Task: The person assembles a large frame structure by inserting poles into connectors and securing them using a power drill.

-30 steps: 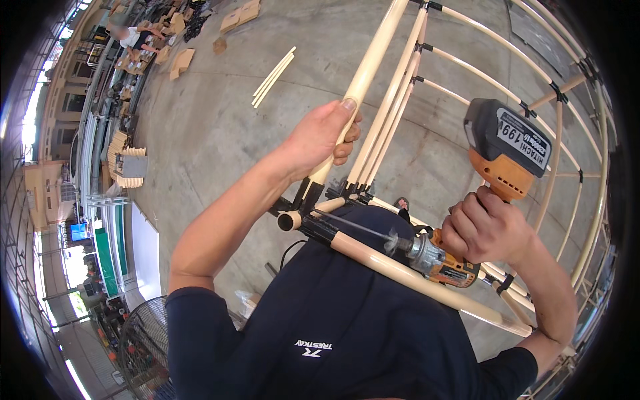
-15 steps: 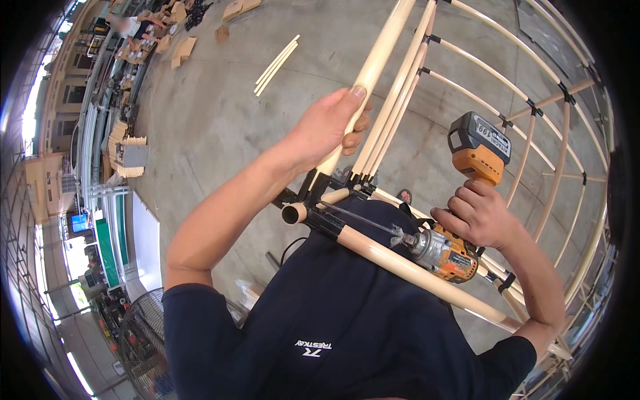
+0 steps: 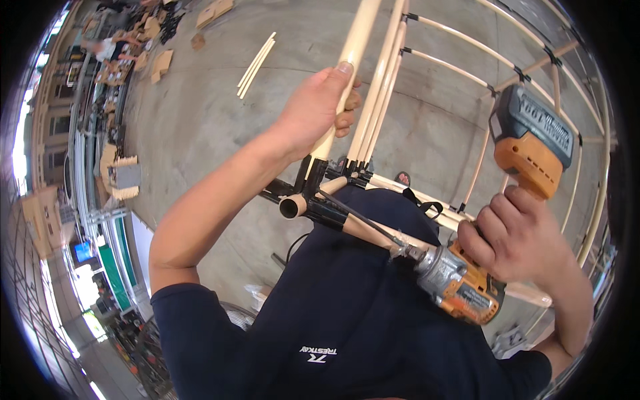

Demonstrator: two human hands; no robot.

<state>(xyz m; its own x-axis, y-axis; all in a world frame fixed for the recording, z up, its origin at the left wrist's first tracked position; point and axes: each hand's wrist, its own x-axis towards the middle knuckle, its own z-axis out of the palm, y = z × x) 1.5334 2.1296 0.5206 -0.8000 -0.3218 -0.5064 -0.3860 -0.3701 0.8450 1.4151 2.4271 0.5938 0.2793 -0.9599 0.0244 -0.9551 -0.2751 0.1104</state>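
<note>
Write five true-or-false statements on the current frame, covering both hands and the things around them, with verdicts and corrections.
1. The left hand grips a cream tube. True.
2. The right hand holds a hammer. False: it holds an orange and grey power driver.
3. A long thin bit runs from the driver toward the black joint. True.
4. The loose pale rods are in the left hand. False: they lie on the concrete floor, apart from both hands.
5. The driver's battery pack is bright green. False: it is dark grey.
</note>
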